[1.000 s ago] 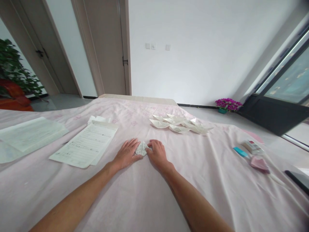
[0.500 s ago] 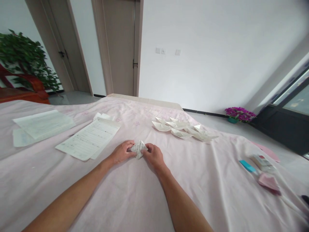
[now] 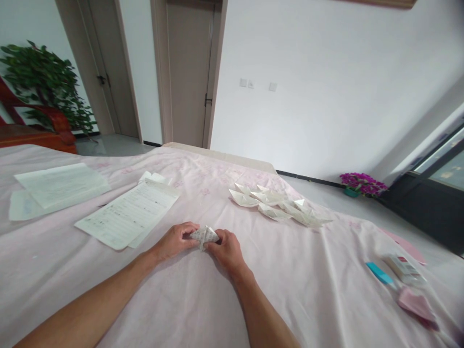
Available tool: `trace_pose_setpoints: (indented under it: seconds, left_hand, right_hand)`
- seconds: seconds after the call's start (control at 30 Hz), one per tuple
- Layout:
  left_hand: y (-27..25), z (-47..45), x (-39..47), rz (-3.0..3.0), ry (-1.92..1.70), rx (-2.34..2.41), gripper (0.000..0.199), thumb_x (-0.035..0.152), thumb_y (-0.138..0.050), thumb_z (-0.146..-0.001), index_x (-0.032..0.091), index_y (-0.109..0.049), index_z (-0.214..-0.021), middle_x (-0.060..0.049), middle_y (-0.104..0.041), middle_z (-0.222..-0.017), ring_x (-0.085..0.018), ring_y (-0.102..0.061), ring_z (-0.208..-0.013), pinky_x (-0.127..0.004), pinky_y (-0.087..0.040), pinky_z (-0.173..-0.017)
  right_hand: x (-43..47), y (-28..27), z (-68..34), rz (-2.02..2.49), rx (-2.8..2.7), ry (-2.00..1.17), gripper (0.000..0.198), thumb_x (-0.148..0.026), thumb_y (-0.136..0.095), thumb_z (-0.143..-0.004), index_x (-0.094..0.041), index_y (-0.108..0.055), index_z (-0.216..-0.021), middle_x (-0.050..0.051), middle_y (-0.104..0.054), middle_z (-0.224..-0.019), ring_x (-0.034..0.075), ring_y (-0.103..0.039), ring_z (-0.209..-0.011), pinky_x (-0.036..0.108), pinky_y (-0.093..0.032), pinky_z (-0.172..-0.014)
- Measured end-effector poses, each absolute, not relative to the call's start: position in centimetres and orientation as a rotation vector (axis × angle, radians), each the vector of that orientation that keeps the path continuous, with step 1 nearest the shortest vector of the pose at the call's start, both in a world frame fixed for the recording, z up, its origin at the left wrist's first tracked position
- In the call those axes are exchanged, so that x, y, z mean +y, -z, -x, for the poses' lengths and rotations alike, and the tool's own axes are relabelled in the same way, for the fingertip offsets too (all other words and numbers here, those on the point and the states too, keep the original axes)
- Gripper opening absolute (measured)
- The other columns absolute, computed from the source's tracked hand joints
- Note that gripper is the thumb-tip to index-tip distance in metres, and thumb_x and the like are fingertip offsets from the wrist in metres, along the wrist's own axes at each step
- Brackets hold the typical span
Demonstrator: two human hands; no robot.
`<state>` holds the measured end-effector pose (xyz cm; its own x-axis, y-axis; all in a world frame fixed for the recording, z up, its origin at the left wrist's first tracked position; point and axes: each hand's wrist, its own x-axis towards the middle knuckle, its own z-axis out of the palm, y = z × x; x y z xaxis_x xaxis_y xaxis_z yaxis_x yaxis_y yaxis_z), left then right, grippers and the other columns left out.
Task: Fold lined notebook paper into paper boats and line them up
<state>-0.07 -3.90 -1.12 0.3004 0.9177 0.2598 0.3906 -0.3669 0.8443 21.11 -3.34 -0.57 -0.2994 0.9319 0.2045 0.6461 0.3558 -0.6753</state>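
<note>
Between my two hands is a small folded paper [image 3: 205,235], roughly diamond-shaped, with printed or written marks on it and a raised middle fold. My left hand [image 3: 178,241] pinches its left corner between thumb and fingers. On the opposite corner my right hand [image 3: 226,249] does the same, thumb nearest me. Several folded paper boats [image 3: 273,202] lie grouped beyond my right hand. Sheets of written paper [image 3: 128,210] are stacked beyond my left hand, and more thin sheets [image 3: 60,188] lie further left.
A pink cloth [image 3: 174,299] with wrinkles covers the surface. At the right lie a blue object [image 3: 379,274], a small box [image 3: 403,269] and a pink item [image 3: 416,304]. Further off stand a leafy plant [image 3: 43,87], a red wooden chair [image 3: 54,128] and purple flowers [image 3: 362,183].
The view has shifted, so most things sit a little lower. The folded paper looks flatter and wider between my hands, which still pinch both its corners.
</note>
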Motion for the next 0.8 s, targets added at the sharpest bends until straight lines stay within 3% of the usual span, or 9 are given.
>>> trace_pose_setpoints:
  seconds: [0.27, 0.47, 0.6, 0.8]
  left_hand:
    - [0.8, -0.2, -4.3, -1.911, -0.963, 1.232, 0.017, 0.026, -0.065, -0.075, 0.017, -0.071, -0.088, -0.003, -0.069, -0.089, -0.017, -0.062, -0.082, -0.026, -0.049, -0.077]
    - [0.5, -0.5, -4.8, -1.997, -1.001, 1.329, 0.006, 0.021, -0.060, -0.077, 0.018, -0.065, -0.075, 0.002, -0.062, -0.072, -0.014, -0.057, -0.069, -0.023, -0.044, -0.065]
    - [0.3, -0.5, -5.2, -2.046, -1.144, 1.302, 0.008, 0.016, -0.057, -0.077, 0.019, -0.064, -0.076, -0.001, -0.066, -0.081, -0.014, -0.061, -0.077, -0.025, -0.047, -0.072]
    - [0.6, 0.2, -5.3, -2.132, -1.274, 1.255, 0.003, 0.021, -0.060, -0.083, 0.021, -0.062, -0.081, -0.004, -0.069, -0.095, -0.017, -0.065, -0.091, -0.030, -0.051, -0.084]
  right_hand:
    - [-3.4, 0.8, -20.9, 1.384, -1.991, -0.677, 0.018, -0.028, -0.070, -0.072, -0.019, -0.059, -0.061, -0.004, -0.056, -0.063, 0.011, -0.051, -0.062, 0.021, -0.031, -0.057]
    - [-3.7, 0.4, -20.8, 1.383, -2.009, -0.507, 0.012, -0.024, -0.062, -0.079, -0.020, -0.065, -0.068, 0.000, -0.062, -0.072, 0.014, -0.058, -0.070, 0.023, -0.039, -0.062]
    - [-4.2, 0.0, -20.8, 1.136, -2.026, -0.455, 0.021, -0.010, -0.050, -0.079, -0.022, -0.068, -0.076, 0.002, -0.067, -0.081, 0.016, -0.061, -0.083, 0.024, -0.045, -0.077]
    - [-4.3, 0.2, -20.7, 0.927, -1.862, -0.559, 0.027, -0.006, -0.046, -0.071, -0.021, -0.066, -0.082, 0.005, -0.067, -0.090, 0.016, -0.063, -0.085, 0.026, -0.051, -0.077]
